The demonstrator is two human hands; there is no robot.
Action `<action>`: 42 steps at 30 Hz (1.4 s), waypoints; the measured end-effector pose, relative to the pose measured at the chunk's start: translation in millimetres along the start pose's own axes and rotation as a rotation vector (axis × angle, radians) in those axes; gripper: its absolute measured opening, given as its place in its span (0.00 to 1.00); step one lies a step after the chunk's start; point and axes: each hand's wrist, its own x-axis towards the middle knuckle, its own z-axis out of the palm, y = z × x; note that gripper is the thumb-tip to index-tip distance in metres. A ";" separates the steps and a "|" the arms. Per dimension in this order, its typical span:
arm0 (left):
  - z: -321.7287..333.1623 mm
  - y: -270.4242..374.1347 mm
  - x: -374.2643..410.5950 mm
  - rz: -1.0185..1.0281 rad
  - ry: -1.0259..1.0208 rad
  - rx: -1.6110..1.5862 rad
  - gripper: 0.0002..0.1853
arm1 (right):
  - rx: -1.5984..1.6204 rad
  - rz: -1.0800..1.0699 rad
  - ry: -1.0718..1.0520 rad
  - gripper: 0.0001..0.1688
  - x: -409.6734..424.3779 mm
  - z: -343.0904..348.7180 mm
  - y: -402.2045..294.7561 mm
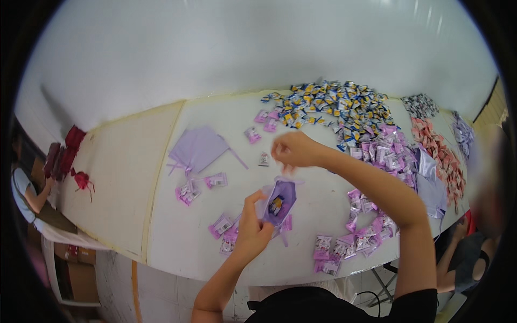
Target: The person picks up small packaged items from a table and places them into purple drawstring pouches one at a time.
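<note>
My left hand (255, 228) grips a small lavender drawstring pouch (288, 194) with its mouth spread wide. Inside the pouch lies a yellow and blue packet (276, 204). Just above the pouch opening is my right hand (294, 151), blurred, its fingers bent; whether a small pinkish thing at the fingertips is held is not clear. A white packet (263, 158) rests left of that hand. Further left lie flat lavender pouches (200, 149) with ribbons, and pink packets (216, 180) near them. More pink packets (221, 226) sit beside my left hand.
Heaps of yellow-blue packets (343, 101), pink packets (387, 151), orange-pink packets (438, 155) and grey-white packets (420, 105) cover the table's right part. Lavender pouches (432, 189) lie there too. Red pouches (82, 179) are at left, near one person (30, 194); another person (468, 254) is at right.
</note>
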 end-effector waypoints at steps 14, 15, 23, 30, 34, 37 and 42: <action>-28.5 -32.2 -0.8 0.293 -0.109 0.388 0.22 | -0.163 -0.472 0.569 0.07 57.4 59.3 154.2; -30.3 -27.9 -3.5 0.200 -0.091 0.292 0.22 | -0.011 -0.538 0.617 0.06 37.7 43.8 168.0; -46.7 -16.7 -26.0 0.056 0.086 0.056 0.23 | 0.820 0.295 1.319 0.29 -130.4 -167.2 245.1; -34.7 3.5 -16.9 0.154 0.063 0.081 0.22 | 0.786 0.395 1.251 0.27 -183.1 -182.4 294.6; -10.8 33.7 -8.1 0.166 -0.020 0.262 0.31 | 0.779 0.170 0.592 0.22 -167.5 -69.6 188.4; 12.4 60.6 -15.4 0.245 -0.084 0.244 0.31 | 0.683 -0.046 0.236 0.33 -180.3 9.9 100.0; 51.6 52.2 -21.7 0.427 -0.182 0.323 0.30 | 0.730 -0.168 0.395 0.36 -185.8 66.4 24.1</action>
